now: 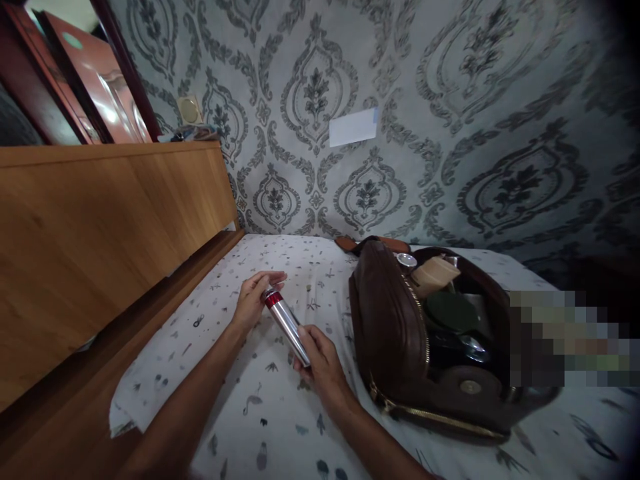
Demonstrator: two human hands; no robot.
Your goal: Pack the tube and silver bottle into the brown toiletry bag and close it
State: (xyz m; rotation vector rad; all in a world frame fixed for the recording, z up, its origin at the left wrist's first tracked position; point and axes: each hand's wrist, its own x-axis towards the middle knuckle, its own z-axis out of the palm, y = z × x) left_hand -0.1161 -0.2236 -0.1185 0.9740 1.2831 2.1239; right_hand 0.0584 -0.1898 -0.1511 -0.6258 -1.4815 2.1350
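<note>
A slim silver cylinder [290,327] with a shiny red band and a dark tip slants over the patterned bed sheet. My right hand [323,367] is wrapped round its lower end, thumb along the top side. Close by the red end is my left hand [250,300], its fingers stretched past the tip and its thumb beside it. Whether the left thumb touches the cylinder I cannot tell. To the right of both hands lies an unzipped dark brown leather bag [385,320].
Inside the bag are a beige pouch or packet [435,275], a dark green round item [451,312] and a small silver-topped item [407,261]. A wooden panel [125,213] borders the bed on the left. Patterned wallpaper [320,87] covers the wall behind.
</note>
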